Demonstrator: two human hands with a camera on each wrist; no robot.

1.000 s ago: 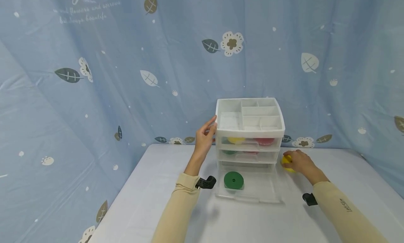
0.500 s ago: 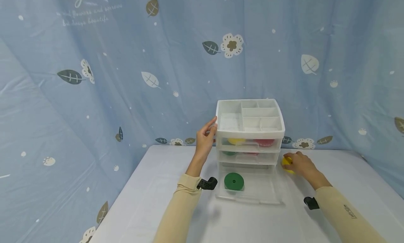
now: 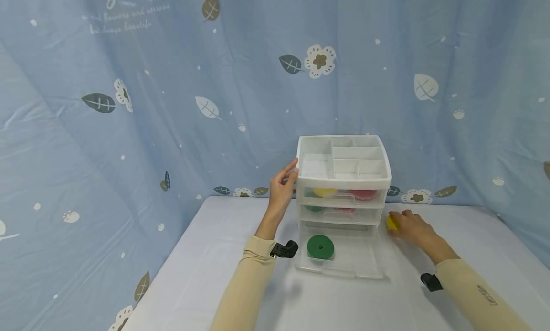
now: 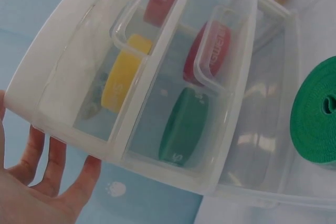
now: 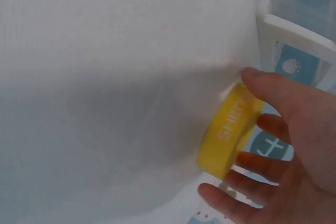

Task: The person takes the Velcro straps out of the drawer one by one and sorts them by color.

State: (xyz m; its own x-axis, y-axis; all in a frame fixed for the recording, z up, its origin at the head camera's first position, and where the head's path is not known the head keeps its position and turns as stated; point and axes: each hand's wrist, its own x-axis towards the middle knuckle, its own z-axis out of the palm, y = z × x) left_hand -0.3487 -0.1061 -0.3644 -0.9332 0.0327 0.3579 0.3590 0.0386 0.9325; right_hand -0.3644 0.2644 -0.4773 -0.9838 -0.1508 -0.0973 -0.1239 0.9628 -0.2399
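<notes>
My left hand (image 3: 280, 192) touches the left side of a white plastic drawer unit (image 3: 344, 183), its spread fingers (image 4: 55, 163) along the wall. On the table just right of the unit, my right hand (image 3: 414, 229) holds a yellow roll of strap tape (image 5: 231, 129), with the thumb at one end and the fingers behind it. The bottom clear drawer (image 3: 354, 261) is pulled out, and a green roll of strap tape (image 3: 320, 247) lies flat in its left part. Through the two closed upper drawers show yellow (image 4: 126, 74), red (image 4: 207, 53) and green (image 4: 184, 127) rolls.
The drawer unit's open top tray (image 3: 315, 164) is split into several compartments. A blue curtain (image 3: 240, 82) with leaves and flowers hangs right behind the white table (image 3: 193, 273). Black wrist cameras (image 3: 285, 249) sit on both forearms.
Less of the yellow roll shows now, as the right hand covers more of it and its wrist has come slightly lower and right. The left hand stays at the drawer unit's side.
</notes>
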